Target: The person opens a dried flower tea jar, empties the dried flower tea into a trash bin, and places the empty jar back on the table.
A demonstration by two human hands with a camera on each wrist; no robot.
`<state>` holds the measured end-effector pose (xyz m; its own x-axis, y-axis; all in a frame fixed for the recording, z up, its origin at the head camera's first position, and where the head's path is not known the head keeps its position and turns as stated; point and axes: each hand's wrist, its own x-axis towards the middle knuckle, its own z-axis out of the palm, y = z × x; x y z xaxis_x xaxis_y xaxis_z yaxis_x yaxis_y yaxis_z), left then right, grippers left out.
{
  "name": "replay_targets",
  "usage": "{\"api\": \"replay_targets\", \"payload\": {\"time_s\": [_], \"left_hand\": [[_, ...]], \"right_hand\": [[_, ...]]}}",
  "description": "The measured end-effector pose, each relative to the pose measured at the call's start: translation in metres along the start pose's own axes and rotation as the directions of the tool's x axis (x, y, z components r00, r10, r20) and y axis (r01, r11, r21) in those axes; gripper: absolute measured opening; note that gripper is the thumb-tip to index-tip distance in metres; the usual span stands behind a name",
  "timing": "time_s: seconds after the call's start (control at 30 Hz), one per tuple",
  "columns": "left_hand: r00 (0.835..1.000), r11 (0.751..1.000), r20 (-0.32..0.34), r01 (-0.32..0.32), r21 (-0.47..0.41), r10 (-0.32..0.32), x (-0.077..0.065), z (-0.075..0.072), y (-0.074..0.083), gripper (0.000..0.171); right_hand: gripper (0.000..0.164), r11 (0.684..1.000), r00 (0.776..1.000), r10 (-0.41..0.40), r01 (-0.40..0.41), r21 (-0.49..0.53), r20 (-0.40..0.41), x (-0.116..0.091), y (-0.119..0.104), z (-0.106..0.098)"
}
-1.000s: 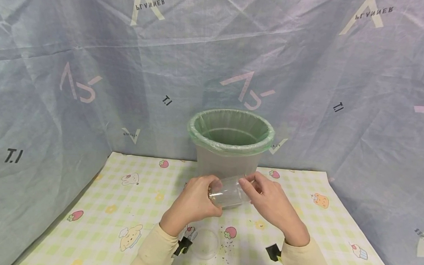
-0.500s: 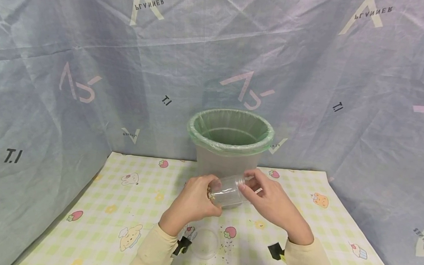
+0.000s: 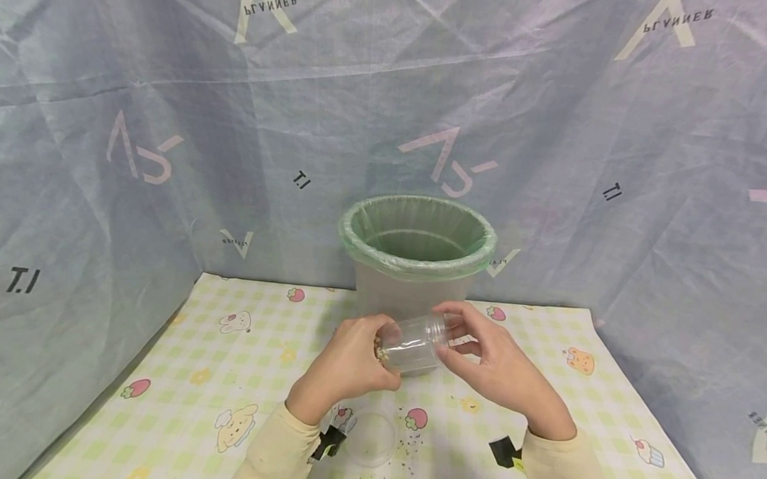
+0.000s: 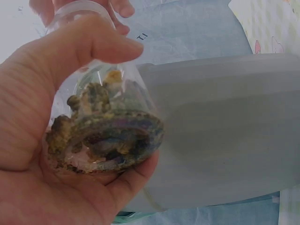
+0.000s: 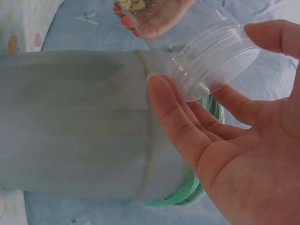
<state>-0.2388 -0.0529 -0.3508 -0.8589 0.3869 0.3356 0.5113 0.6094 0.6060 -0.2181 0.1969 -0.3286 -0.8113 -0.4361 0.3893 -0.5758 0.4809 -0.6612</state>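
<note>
Tilted sideways in front of the bin is a clear plastic jar (image 3: 410, 344) with a threaded neck. Dried, yellowish-brown, flower-like bits (image 4: 96, 101) lie at its base end. My left hand (image 3: 348, 357) grips the jar around its lower end, thumb over the side and fingers beneath. At the neck, my right hand (image 3: 491, 361) holds the jar with thumb and fingers spread around it. In the right wrist view the thumb (image 5: 276, 37) meets the rim, and the fingers (image 5: 176, 112) curve about the opposite side.
Right behind the hands stands a grey bin (image 3: 413, 288) lined with a green bag (image 3: 347, 241). A clear round lid (image 3: 371, 439) lies on the checked tablecloth (image 3: 197, 432) nearby, beside scattered dark crumbs (image 3: 411, 451). Grey-blue curtains (image 3: 286, 118) enclose the back and sides.
My right hand has turned and shifted slightly right along the neck, its thumb lower and fingers wider, showing more of the threads. The left hand keeps its grip almost unmoved.
</note>
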Motion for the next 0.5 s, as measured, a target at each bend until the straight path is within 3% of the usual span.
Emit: {"api": "replay_targets", "payload": {"time_s": [0.5], "left_hand": [[1.0,1.0,0.003,0.004,0.015,-0.004,0.0004,0.0006,-0.0003,0.044]], "right_hand": [[0.065,0.986,0.993,-0.113,0.11,0.122,0.017,-0.0008,0.0018,-0.0017]]}}
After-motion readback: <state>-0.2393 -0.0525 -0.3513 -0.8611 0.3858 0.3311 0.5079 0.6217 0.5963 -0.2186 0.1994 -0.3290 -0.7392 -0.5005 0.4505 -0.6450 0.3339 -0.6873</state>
